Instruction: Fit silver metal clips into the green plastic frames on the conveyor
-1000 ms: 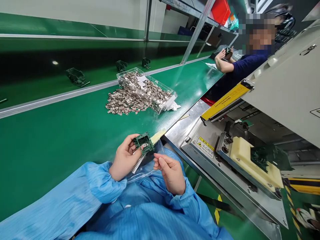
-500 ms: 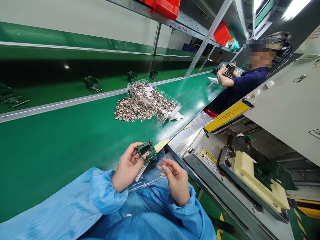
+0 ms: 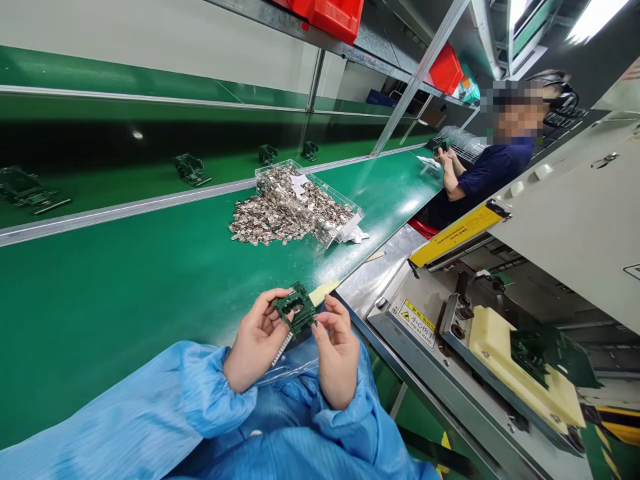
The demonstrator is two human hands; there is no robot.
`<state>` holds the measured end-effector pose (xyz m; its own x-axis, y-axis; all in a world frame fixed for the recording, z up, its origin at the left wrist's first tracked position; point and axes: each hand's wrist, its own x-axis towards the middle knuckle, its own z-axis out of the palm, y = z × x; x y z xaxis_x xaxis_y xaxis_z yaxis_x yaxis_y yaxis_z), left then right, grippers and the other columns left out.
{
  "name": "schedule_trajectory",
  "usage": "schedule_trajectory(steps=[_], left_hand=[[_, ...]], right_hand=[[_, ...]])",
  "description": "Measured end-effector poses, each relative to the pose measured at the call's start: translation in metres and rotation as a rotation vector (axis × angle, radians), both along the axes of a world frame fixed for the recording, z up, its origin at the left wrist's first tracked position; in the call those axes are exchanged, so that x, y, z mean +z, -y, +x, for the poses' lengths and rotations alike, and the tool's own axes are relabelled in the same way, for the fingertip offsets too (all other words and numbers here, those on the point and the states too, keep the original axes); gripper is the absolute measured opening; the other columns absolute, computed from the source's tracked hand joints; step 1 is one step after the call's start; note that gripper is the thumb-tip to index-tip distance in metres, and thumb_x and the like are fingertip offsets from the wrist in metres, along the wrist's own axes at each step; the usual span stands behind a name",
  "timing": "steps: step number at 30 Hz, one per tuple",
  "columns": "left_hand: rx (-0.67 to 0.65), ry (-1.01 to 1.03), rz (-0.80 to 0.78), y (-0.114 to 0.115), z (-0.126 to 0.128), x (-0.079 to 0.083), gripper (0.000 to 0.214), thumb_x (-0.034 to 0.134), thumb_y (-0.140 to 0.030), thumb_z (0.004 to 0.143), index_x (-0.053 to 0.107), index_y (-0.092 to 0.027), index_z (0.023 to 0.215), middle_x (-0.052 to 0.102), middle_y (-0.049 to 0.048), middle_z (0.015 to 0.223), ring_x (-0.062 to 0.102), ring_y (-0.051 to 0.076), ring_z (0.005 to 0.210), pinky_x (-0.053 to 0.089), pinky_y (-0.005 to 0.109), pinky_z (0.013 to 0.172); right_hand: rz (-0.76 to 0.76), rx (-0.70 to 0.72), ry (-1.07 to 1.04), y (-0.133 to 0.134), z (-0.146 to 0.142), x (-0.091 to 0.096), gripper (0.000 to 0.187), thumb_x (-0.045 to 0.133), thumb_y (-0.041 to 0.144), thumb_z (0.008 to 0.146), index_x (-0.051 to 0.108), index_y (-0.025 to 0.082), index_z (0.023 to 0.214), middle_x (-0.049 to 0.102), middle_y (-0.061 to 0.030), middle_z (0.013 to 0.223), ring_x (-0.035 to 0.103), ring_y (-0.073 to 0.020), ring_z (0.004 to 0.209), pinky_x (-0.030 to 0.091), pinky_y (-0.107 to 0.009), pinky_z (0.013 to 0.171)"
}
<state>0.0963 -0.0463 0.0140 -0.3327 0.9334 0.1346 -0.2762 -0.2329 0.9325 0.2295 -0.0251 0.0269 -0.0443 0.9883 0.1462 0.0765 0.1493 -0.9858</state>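
Your R hand (image 3: 339, 353) has moved in onto the green frame (image 3: 296, 308), L hand (image 3: 256, 343) w/ it, both clamped together; yellow label (image 3: 417, 323) reads INJURY HAND.

Green counter (image 3: 125, 300), belt surface, bounded on the far side by a metal rail (image 3: 125, 199). On it: a clear plastic tray (image 3: 330, 202) filled with small metal pieces, a heap of the same pieces (image 3: 265, 223) spilled against the tray's near wall, and a white cloth (image 3: 357, 235) touching its corner. A pale yellow strip (image 3: 324, 290) lies at the near edge; a white paper (image 3: 429, 161) lies farther along.
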Motion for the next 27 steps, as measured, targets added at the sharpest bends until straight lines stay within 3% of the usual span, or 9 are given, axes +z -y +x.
schedule_trajectory(steps=[4,10,16,19,23,27], left_hand=[[0.003,-0.011,-0.021,0.002,0.002,-0.001,0.033,0.066,-0.023,0.079,0.053,-0.021,0.11,0.066,0.0041,0.097,0.067,0.013,0.087,0.056,0.021,0.077],[0.038,0.001,-0.023,0.003,0.002,0.001,0.034,0.068,-0.025,0.077,0.053,-0.02,0.106,0.065,0.0027,0.087,0.067,0.014,0.077,0.057,0.025,0.075],[0.052,-0.01,-0.026,0.004,0.003,0.0,0.033,0.066,-0.024,0.078,0.053,-0.02,0.107,0.066,0.0045,0.092,0.067,0.014,0.08,0.056,0.024,0.073],[0.054,-0.052,-0.026,0.005,0.003,-0.002,0.034,0.066,-0.024,0.078,0.053,-0.019,0.109,0.066,0.0061,0.095,0.067,0.015,0.084,0.056,0.025,0.075],[0.03,-0.084,-0.035,0.007,0.003,-0.002,0.034,0.065,-0.025,0.079,0.052,-0.019,0.11,0.066,0.0058,0.093,0.067,0.015,0.082,0.055,0.023,0.069],[0.012,-0.056,0.006,0.006,0.003,0.001,0.032,0.066,-0.025,0.078,0.053,-0.019,0.107,0.064,0.0034,0.085,0.067,0.015,0.081,0.054,0.021,0.067]], right_hand=[[0.02,-0.011,-0.014,0.0,-0.023,-0.003,0.009,0.068,0.029,0.08,0.068,0.02,0.081,0.047,-0.01,0.137,0.041,-0.0276,0.128,0.031,-0.044,0.107],[0.047,-0.07,0.044,0.0,-0.036,-0.005,0.013,0.066,0.031,0.082,0.068,0.019,0.079,0.044,-0.0109,0.139,0.046,-0.0268,0.123,0.039,-0.04,0.099],[0.063,-0.083,0.045,0.002,-0.04,-0.005,0.012,0.064,0.031,0.085,0.065,0.02,0.08,0.046,-0.0105,0.136,0.046,-0.0257,0.121,0.039,-0.04,0.1],[0.064,-0.081,-0.013,0.002,-0.041,-0.008,0.012,0.062,0.032,0.087,0.062,0.02,0.083,0.046,-0.0102,0.135,0.044,-0.0248,0.124,0.036,-0.041,0.104],[0.011,-0.028,-0.176,0.002,-0.039,-0.01,0.015,0.062,0.034,0.087,0.057,0.02,0.085,0.047,-0.0101,0.135,0.051,-0.0231,0.115,0.041,-0.039,0.099],[-0.062,0.03,-0.321,0.0,-0.036,-0.009,0.022,0.067,0.033,0.084,0.054,0.022,0.098,0.06,-0.007,0.112,0.057,-0.0203,0.103,0.046,-0.034,0.09]])
